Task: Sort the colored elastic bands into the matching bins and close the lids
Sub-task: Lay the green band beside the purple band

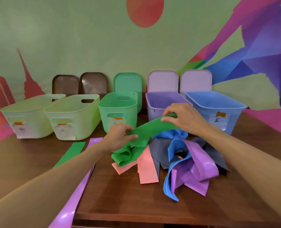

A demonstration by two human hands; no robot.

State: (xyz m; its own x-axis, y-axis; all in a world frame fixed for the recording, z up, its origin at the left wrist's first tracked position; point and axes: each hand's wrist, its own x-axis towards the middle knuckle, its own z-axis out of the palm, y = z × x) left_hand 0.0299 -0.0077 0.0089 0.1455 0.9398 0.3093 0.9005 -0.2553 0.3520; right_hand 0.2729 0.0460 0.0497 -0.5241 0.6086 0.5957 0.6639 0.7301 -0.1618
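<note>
Heap: pink, purple, blue and grey bands (200,163) lie tangled on the wooden table (120,203).
Green band (152,127): flat matte strip, raised over the heap, lower end crumpled on the pile.
Left hand (120,137): pinches its lower part.
Right hand (184,119): pinches its upper end.
Green bin (103,119): just behind the hands, uncovered; its lid (128,83) stands behind it.

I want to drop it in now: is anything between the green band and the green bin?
Nothing visible. The green band, held by left hand and right hand, is right before the green bin, open, its lid propped behind.
</note>
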